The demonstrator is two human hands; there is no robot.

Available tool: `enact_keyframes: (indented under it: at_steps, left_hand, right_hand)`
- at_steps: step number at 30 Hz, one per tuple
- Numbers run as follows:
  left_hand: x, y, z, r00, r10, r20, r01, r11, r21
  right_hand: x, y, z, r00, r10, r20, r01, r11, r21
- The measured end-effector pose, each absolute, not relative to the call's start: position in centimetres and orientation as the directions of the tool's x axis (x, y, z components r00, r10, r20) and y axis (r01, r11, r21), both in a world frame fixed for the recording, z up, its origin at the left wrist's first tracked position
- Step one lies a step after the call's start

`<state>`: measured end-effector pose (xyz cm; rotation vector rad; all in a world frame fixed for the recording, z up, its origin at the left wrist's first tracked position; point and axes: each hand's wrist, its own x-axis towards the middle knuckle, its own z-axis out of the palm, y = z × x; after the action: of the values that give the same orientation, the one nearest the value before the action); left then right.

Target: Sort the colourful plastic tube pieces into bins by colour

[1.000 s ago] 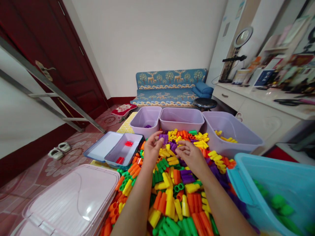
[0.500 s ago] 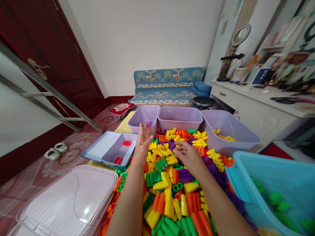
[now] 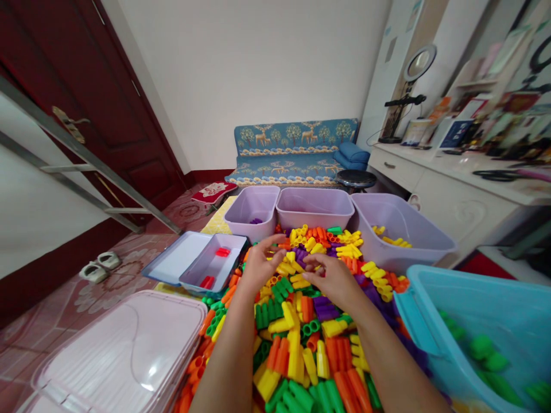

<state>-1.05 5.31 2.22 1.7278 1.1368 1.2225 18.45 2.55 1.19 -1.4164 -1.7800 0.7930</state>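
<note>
My left hand (image 3: 260, 264) hovers over the left middle of a pile of coloured plastic tubes, fingers apart and nothing in them. To its right, my right hand (image 3: 329, 278) has its fingers curled toward the thumb, low over the pile; whatever is inside them is too small to make out. Purple tubes (image 3: 300, 255) lie just by its fingertips. Yellow tubes (image 3: 286, 267) spread between the hands, with green tubes (image 3: 267, 312) and orange tubes (image 3: 338, 353) nearer me. Beyond my left hand, a lilac bin (image 3: 247, 229) contains a few purple tubes (image 3: 256, 221).
Another lilac bin (image 3: 314, 219) stands at the back centre. The right lilac bin (image 3: 402, 261) has yellow tubes inside. A turquoise bin (image 3: 422, 327) at right contains green pieces. Left are a shallow tray (image 3: 215, 275) with red pieces and a translucent lid (image 3: 120, 344).
My left hand has come back from the left lilac bin toward my right hand. Purple tubes that were blurred in that bin now lie lower in it. My right hand's fingers have curled more.
</note>
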Motion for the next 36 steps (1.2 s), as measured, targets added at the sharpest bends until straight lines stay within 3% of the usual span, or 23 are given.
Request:
enact_keyframes:
  at_steps: [4, 7, 14, 17, 22, 25, 27, 29, 31, 33, 36]
  left_hand:
    - [-0.9, 4.4, 2.8, 0.496, 0.833, 0.244, 0.443, -0.484, 0.755]
    - [-0.9, 4.1, 2.9, 0.573, 0.776, 0.263, 0.478, -0.577, 0.662]
    - [0.3, 4.7, 1.3, 0.447, 0.847, 0.288, 0.578, -0.519, 0.629]
    - [0.9, 5.0, 0.7, 0.383, 0.875, 0.297, 0.571, -0.477, 0.668]
    - [1.5, 5.4, 0.5, 0.275, 0.899, 0.341, 0.573, -0.438, 0.693]
    - [1.6, 5.4, 0.5, 0.242, 0.909, 0.34, 0.583, -0.416, 0.698]
    - [1.5, 5.3, 0.5, 0.224, 0.911, 0.346, 0.593, -0.409, 0.693]
    - [1.4, 5.1, 0.6, 0.236, 0.91, 0.342, 0.61, -0.413, 0.677]
    - [1.4, 4.9, 0.6, 0.279, 0.902, 0.33, 0.626, -0.432, 0.649]
    - [1.4, 4.8, 0.6, 0.313, 0.894, 0.322, 0.646, -0.449, 0.617]
    - [1.3, 4.7, 0.5, 0.325, 0.894, 0.309, 0.679, -0.448, 0.582]
  right_hand:
    - [18.3, 1.9, 1.6, -0.281, 0.95, 0.135, 0.674, 0.295, -0.677]
    - [18.0, 1.8, 1.6, -0.307, 0.94, 0.146, 0.737, 0.332, -0.588]
    - [17.9, 2.3, 1.7, -0.206, 0.963, 0.174, 0.81, 0.267, -0.522]
    - [18.4, 2.4, 1.7, -0.114, 0.978, 0.176, 0.778, 0.198, -0.596]
    - [19.6, 2.5, 2.1, -0.124, 0.97, 0.209, 0.681, 0.236, -0.693]
    - [20.5, 2.9, 2.5, -0.026, 0.979, 0.203, 0.506, 0.188, -0.842]
    - [21.1, 3.2, 3.0, 0.186, 0.952, 0.242, 0.212, 0.202, -0.956]
    - [21.7, 3.5, 3.4, 0.419, 0.873, 0.248, -0.115, 0.322, -0.94]
    - [22.1, 3.7, 3.7, 0.511, 0.835, 0.203, -0.32, 0.404, -0.857]
    - [22.4, 3.7, 3.6, 0.463, 0.876, 0.135, -0.391, 0.338, -0.856]
    - [22.2, 3.6, 3.1, 0.311, 0.949, 0.049, -0.274, 0.139, -0.952]
